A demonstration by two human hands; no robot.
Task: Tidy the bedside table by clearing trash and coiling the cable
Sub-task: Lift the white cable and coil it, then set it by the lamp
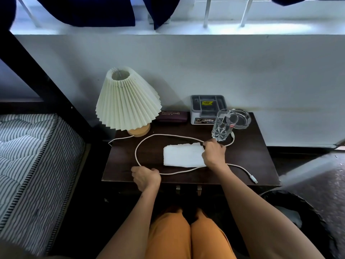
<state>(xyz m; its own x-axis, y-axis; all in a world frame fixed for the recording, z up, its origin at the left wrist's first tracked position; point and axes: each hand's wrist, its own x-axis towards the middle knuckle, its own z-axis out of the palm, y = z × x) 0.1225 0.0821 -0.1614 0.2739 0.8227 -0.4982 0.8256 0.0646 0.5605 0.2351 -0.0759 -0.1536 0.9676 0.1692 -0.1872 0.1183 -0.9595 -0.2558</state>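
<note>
Cable [149,139] loops around tissue [182,155] on dark bedside table [252,161], both ends pinched by left hand [146,177] and right hand [212,153].

It was a bedroom in a home; a striped mattress [28,165] in a dark bed frame [37,75] stood beside a small dark bedside table [252,159]; a pleated lamp [127,101] stood on it; dark curtains [84,10] hung at the window above.

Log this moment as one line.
step: coiling cable | left hand: gripping cable | right hand: pinching cable by glass | tissue: on table
</note>
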